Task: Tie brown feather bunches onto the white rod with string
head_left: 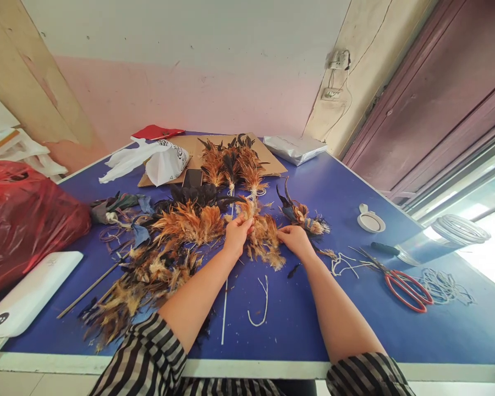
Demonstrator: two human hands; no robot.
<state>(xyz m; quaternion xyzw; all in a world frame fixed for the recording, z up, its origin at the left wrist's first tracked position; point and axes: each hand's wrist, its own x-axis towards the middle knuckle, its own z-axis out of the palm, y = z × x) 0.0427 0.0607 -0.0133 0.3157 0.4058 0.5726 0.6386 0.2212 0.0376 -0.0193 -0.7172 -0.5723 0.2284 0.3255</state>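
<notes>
My left hand [238, 235] is closed in a pinch on a small bunch of orange-brown feathers [267, 242]. Its fingertips press on the upper left part of the bunch, which fans out toward me and to the right. At the right edge of the same feathers, my right hand [296, 241] pinches with thumb and finger; the exact tip it holds is partly hidden. Just beyond the right hand lies a tied bundle of dark and brown feathers [299, 213]. A loose piece of white string [266, 302] rests on the blue table [289, 324] between my forearms.
Feather piles [190, 223] and sticks [91, 287] spread on the left. Larger feather bunches [251, 165] lie on cardboard [274, 160]. Red-handled scissors [410, 291], string [447, 286] and a clear jar [431, 242] are right; a red bag [28, 220] and white device [33, 291] left.
</notes>
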